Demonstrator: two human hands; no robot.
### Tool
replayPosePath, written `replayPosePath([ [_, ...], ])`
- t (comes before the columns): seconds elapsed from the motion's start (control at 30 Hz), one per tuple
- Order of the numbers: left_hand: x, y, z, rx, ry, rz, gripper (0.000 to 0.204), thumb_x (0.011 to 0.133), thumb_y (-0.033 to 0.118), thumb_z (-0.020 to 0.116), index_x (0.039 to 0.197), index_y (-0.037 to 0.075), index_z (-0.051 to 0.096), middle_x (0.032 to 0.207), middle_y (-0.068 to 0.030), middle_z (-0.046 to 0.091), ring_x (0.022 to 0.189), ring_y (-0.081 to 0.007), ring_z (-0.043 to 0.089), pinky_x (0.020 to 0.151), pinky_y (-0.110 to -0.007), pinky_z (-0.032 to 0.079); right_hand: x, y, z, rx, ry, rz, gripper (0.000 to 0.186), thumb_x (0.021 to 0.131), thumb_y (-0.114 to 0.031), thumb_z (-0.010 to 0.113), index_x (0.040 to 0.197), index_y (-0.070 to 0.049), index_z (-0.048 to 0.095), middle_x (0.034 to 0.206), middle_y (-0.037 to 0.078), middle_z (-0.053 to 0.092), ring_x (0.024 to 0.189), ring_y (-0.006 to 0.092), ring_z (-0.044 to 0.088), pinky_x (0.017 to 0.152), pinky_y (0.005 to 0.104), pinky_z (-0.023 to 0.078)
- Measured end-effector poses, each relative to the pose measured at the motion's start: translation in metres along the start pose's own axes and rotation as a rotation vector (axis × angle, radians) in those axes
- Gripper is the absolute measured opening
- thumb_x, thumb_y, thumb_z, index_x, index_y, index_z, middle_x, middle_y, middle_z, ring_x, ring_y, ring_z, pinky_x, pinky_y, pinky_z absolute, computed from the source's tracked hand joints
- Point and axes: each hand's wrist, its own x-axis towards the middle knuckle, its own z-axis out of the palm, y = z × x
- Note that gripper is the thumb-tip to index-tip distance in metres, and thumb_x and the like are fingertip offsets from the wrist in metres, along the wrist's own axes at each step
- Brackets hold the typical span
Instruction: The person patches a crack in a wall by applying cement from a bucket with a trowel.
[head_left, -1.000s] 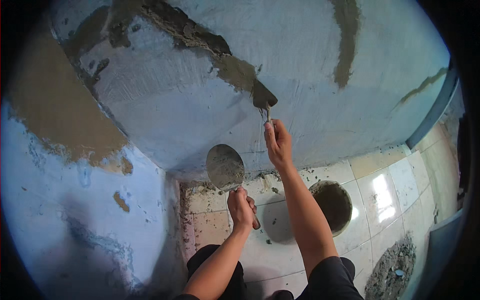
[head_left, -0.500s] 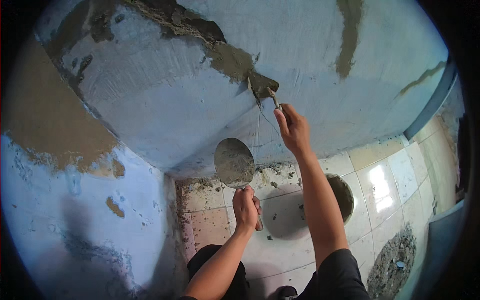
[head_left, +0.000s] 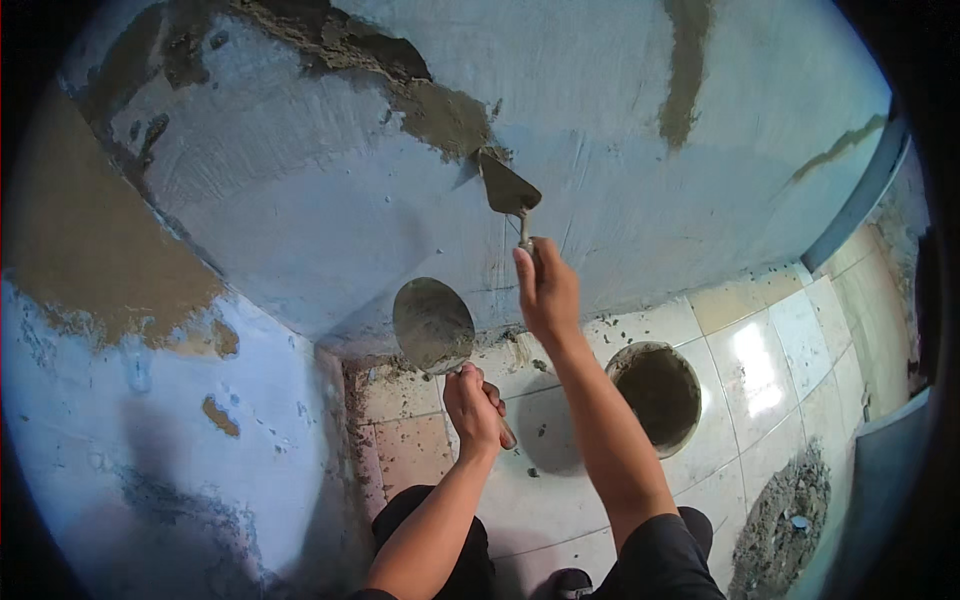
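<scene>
My right hand [head_left: 545, 290] grips the handle of a small pointed trowel [head_left: 508, 185], its dark blade at the lower end of a diagonal streak of wet grey-brown mortar [head_left: 435, 115] on the pale wall. The streak has a dark, rough hollow higher up. Below and to the left, my left hand [head_left: 475, 410] is closed round the wooden handle of a round metal plate tool [head_left: 433, 320] smeared with mortar. A bucket of grey mortar [head_left: 652, 390] stands on the floor beside my right forearm, partly behind it.
A left wall [head_left: 80, 450] meets the main wall in a corner, with a tan plastered patch. The tiled floor [head_left: 755, 420] has scattered crumbs and a rubble pile [head_left: 780, 520] at lower right. A frame edge [head_left: 855, 200] borders the wall at right.
The small trowel moved right and tilted half a second ago; now it is back left and a little higher, blade tip at the streak. The round plate has shifted slightly left. More of the bucket shows.
</scene>
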Motion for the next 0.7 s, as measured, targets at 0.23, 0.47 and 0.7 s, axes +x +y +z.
replayPosePath([
  [0.23, 0.001, 0.007, -0.002, -0.037, 0.118, 0.007, 0.026, 0.1, 0.033, 0.051, 0.087, 0.015, 0.039, 0.077, -0.0003, 0.042, 0.06, -0.0153, 0.047, 0.051, -0.034, 0.041, -0.004, -0.016, 0.032, 0.069, 0.039, 0.023, 0.023, 0.105, -0.024, 0.061, 0.111, -0.003, 0.055, 0.077, 0.019, 0.062, 0.068, 0.0435, 0.062, 0.059, 0.0477, 0.046],
  [0.47, 0.007, 0.007, -0.01, -0.057, 0.162, 0.03, 0.023, 0.1, 0.032, 0.05, 0.089, 0.014, 0.041, 0.08, -0.0002, 0.043, 0.062, -0.0154, 0.047, 0.053, -0.034, 0.041, -0.006, -0.018, 0.051, 0.049, 0.073, 0.056, 0.024, 0.105, -0.025, 0.06, 0.112, -0.003, 0.053, 0.08, 0.023, 0.064, 0.072, 0.0466, 0.063, 0.059, 0.052, 0.046],
  [0.7, 0.006, 0.007, -0.005, -0.088, 0.167, -0.028, 0.025, 0.101, 0.034, 0.051, 0.09, 0.014, 0.04, 0.085, -0.0007, 0.044, 0.061, -0.0154, 0.047, 0.052, -0.034, 0.041, -0.005, 0.01, 0.022, 0.081, 0.118, 0.066, 0.024, 0.108, -0.026, 0.055, 0.1, -0.003, 0.051, 0.072, 0.02, 0.06, 0.062, 0.0416, 0.059, 0.055, 0.0465, 0.044],
])
